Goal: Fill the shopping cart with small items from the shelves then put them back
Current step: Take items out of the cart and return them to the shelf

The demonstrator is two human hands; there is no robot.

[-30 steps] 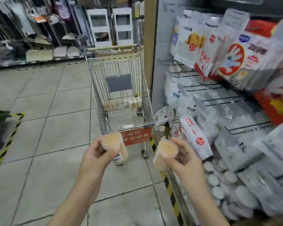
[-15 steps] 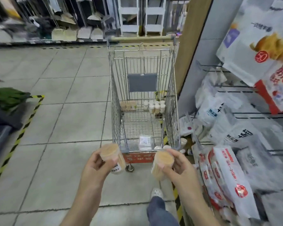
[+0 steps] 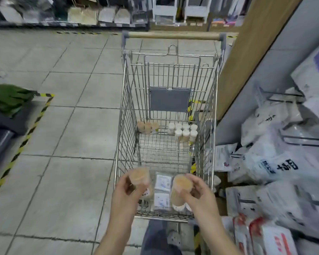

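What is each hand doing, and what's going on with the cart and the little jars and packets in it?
Left hand: grips a tan-capped jar over the cart's near end.
Right hand: grips another tan-capped jar, tilted.
Shopping cart: standing by the shelves, partly filled.
White-capped jars: upright at the far end.
Tan jars: upright beside them.
Flat packets: lying at the near end.

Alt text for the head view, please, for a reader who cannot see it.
Two bare hands each hold a clear jar of toothpicks over the near end of a wire shopping cart: left hand on the left jar, right hand on the right jar. More small jars stand at the cart's far end.
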